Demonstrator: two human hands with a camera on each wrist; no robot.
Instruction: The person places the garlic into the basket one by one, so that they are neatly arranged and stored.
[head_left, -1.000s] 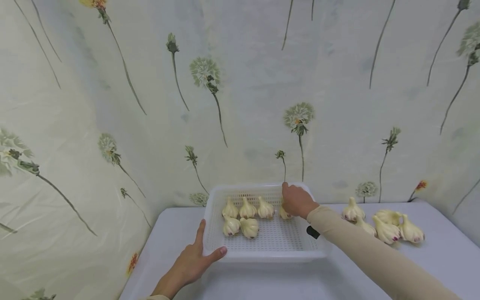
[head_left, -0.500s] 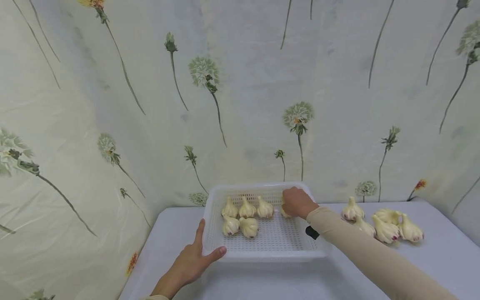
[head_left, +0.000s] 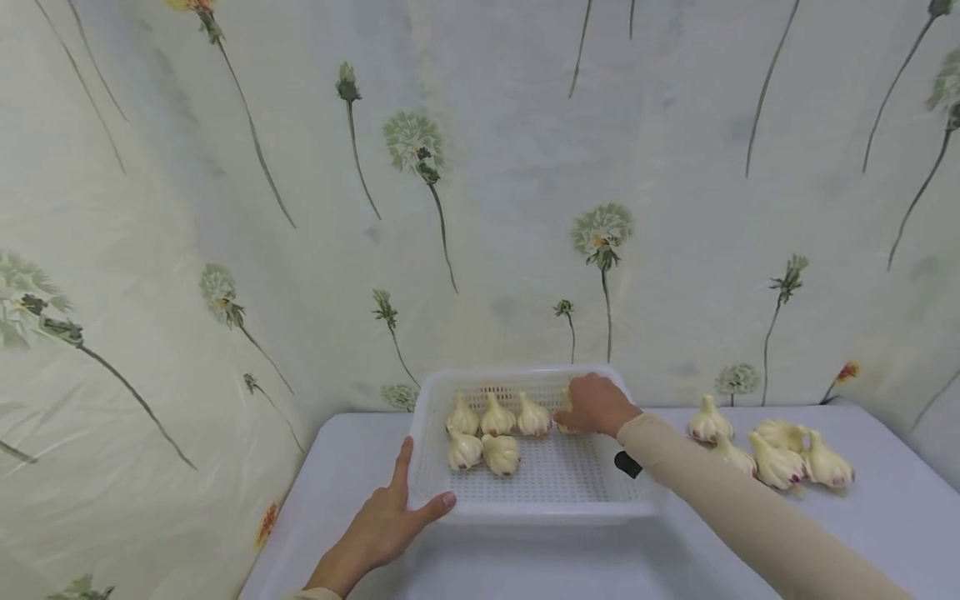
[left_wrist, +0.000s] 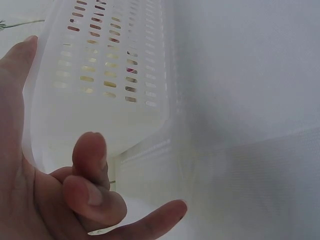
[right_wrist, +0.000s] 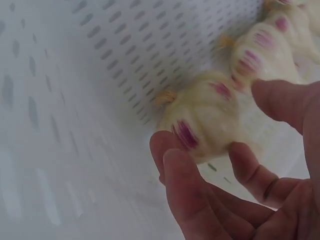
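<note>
A white perforated plastic basket (head_left: 540, 508) stands on the table, with several garlic bulbs (head_left: 497, 417) inside in a back row and a shorter front row. My left hand (head_left: 378, 525) rests against the basket's near left corner, thumb on the front rim and index finger along the left side. In the left wrist view, its other fingers bend loosely below the basket. My right hand (head_left: 597, 404) is inside at the back right. Its fingertips touch a garlic bulb (right_wrist: 210, 117) at the row's right end, while the thumb stands off it. In the head view the hand mostly hides this bulb.
Several more garlic bulbs (head_left: 778, 462) lie in a group on the white table (head_left: 525, 567), right of the basket. A curtain (head_left: 495, 208) printed with dandelions hangs right behind the table. Beyond my right wrist, a dark object (head_left: 627, 464) shows at the basket's right side.
My right hand has lowered slightly at the garlic bulb, and its thumb now sticks out to the left, apart from it. My left hand and the basket have stayed in place.
</note>
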